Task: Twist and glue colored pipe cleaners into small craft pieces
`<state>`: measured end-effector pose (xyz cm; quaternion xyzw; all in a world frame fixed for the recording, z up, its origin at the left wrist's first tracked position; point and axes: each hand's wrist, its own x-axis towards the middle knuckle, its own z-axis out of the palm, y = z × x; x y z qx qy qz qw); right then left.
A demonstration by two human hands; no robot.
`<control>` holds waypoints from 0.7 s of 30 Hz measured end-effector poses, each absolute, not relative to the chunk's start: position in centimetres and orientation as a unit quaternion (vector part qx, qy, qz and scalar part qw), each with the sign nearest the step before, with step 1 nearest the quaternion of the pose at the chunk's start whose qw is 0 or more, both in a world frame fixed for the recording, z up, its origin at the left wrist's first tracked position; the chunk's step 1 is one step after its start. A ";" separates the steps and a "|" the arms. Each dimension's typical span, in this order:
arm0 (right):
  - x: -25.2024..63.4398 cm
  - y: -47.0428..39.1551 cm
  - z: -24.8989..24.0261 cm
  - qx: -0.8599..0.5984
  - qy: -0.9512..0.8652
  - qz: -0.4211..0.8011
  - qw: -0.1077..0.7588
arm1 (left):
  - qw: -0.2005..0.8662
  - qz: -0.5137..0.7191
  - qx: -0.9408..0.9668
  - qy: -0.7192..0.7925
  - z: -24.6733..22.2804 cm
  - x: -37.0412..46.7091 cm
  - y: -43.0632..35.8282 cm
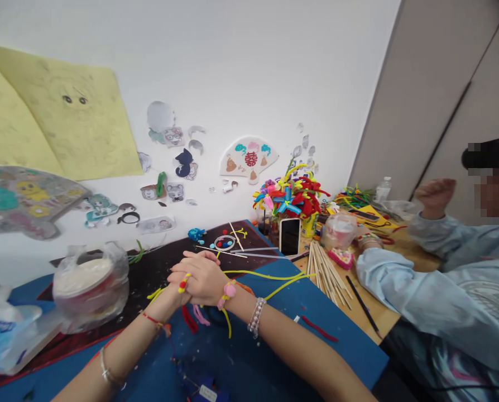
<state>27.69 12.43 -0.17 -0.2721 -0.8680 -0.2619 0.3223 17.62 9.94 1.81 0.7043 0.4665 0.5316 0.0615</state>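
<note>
Well, right hand point(205, 277) overlaps left hand point(202, 255), each grip impossible to tell; fan point(238, 159) reads 囍.

Past the clasped bare hands point(201, 279), a clear ring-shaped dish point(234, 242) sits on the dark flat mat point(161, 268). Left of the hands stands a round tub in clear plastic point(88, 282), with a blue-and-white tissue pack point(0, 329) farther left. To the right, a white-framed black phone point(290, 236) stands before a multicoloured pipe-cleaner bouquet point(289, 198); pale wooden sticks point(325, 273) lie right of it.
</note>
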 end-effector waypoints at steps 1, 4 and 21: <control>28.0 12.8 -0.5 -0.277 -0.864 -0.266 0.326 | 0.057 0.532 0.701 0.472 1.7 18.2 9.8; 28.5 13.3 -1.3 -0.280 -0.852 -0.282 0.341 | 0.039 0.533 0.691 0.487 1.1 20.2 9.1; 30.2 13.2 -0.1 -0.228 -0.886 -0.295 0.276 | -0.021 0.414 0.729 0.545 0.8 22.6 9.2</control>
